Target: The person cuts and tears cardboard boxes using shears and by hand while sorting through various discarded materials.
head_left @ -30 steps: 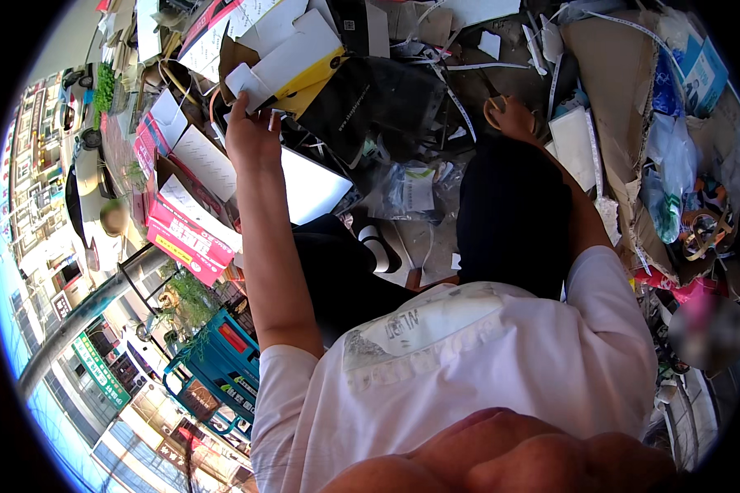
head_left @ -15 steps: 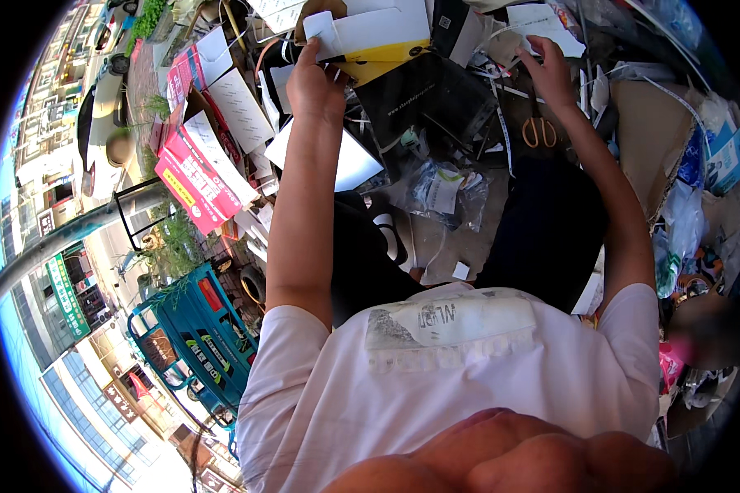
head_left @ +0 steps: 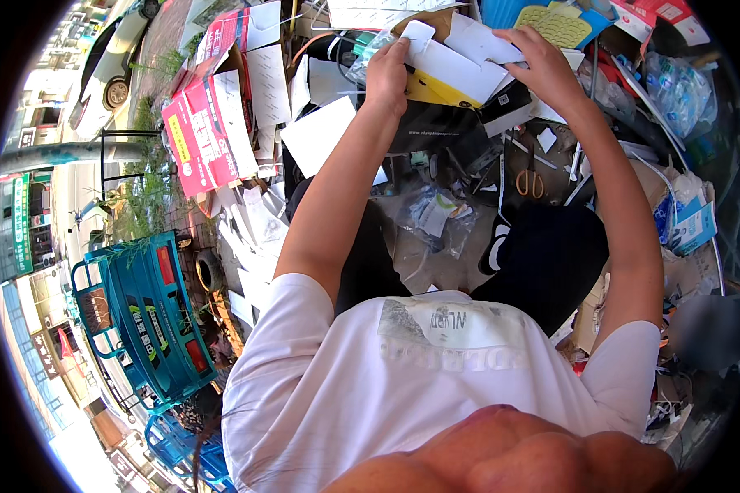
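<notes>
My left hand [head_left: 388,78] pinches the white-and-yellow carton [head_left: 460,72] at its left end; my right hand [head_left: 548,72] pinches its right flap. Scissors [head_left: 532,170] lie nearer me than the carton.

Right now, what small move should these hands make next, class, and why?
Probably press the white and yellow box flatter: the left hand grips one end, the right hand is at the other, and its flaps look open.

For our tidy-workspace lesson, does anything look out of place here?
Yes: the scissors lie loose on the littered ground, near a white scrap, just beyond the right knee. A cutting tool looks odd amid waste.
</notes>
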`<state>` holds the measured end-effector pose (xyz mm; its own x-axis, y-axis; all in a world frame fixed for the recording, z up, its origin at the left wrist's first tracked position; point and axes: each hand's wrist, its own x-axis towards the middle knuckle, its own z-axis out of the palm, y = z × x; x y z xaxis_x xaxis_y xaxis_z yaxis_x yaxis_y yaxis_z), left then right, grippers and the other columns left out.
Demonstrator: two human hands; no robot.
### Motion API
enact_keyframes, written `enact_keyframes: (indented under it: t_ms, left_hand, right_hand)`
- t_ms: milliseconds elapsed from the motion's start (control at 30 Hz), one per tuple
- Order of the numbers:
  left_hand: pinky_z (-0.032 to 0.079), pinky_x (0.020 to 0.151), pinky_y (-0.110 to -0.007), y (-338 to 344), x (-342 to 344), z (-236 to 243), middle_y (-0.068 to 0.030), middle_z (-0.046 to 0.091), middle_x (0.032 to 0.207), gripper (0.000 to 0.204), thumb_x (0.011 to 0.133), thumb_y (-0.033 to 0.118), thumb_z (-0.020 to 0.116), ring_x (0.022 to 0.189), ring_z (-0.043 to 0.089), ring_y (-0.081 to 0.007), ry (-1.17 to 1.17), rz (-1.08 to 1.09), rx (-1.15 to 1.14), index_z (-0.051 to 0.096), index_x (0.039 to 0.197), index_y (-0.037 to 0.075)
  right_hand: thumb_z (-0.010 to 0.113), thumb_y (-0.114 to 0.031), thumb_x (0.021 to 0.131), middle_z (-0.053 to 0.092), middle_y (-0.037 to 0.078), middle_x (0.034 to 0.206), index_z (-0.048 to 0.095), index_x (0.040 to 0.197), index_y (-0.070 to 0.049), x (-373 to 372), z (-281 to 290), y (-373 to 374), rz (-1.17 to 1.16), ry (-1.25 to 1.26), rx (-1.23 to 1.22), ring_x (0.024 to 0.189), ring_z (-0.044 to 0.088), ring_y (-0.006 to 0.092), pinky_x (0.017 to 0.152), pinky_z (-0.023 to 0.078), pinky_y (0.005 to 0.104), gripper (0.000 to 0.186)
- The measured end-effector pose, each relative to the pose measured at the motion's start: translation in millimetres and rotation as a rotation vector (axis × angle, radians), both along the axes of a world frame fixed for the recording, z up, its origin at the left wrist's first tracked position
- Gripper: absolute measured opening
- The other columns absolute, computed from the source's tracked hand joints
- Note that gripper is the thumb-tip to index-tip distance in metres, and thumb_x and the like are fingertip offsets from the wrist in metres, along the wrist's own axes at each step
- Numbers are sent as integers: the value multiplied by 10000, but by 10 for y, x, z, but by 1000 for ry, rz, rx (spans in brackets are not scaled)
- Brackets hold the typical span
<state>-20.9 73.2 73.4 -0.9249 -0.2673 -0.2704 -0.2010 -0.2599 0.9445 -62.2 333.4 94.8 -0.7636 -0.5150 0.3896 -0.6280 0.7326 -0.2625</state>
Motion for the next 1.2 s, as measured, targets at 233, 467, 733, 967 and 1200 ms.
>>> enact_keyframes:
  t_ms: [233,467,733,967,1200]
  left_hand:
    - [436,850,-362,-13,-4,29,-132,623,1059,481,975,371,504,954,541,-213,33,42,-24,583,1243,-21]
    - [455,898,-392,68,59,-53,-203,614,1144,456,921,255,600,1060,570,-299,427,102,-559,513,1301,19]
    - [303,1105,-453,100,276,130,-43,571,1268,605,715,87,658,1249,480,-252,1045,-278,-1495,560,1306,171]
    - [287,1104,-459,284,391,100,-53,593,1085,536,696,160,691,1147,505,-239,977,-433,-1654,604,1224,157]
    - [366,992,-435,286,465,105,-34,617,906,182,685,224,749,1024,542,-239,961,-604,-1544,733,834,119]
  right_hand:
    - [546,-237,981,689,134,897,633,1057,-72,357,200,-240,-154,322,86,886,647,330,774,487,417,202]
    - [499,-275,1002,691,209,914,645,1006,36,412,-30,-106,-516,-42,-800,846,653,363,759,491,393,344]
    - [523,-273,1002,667,195,833,650,1016,-27,566,257,-80,-431,253,-467,747,649,373,652,499,392,277]
    - [541,-283,994,661,188,816,635,1009,-65,471,196,-2,-412,288,-484,761,648,386,620,498,402,237]
    - [542,-325,999,677,183,939,635,1114,-32,120,-17,201,-448,-94,-547,834,644,229,775,489,318,328]
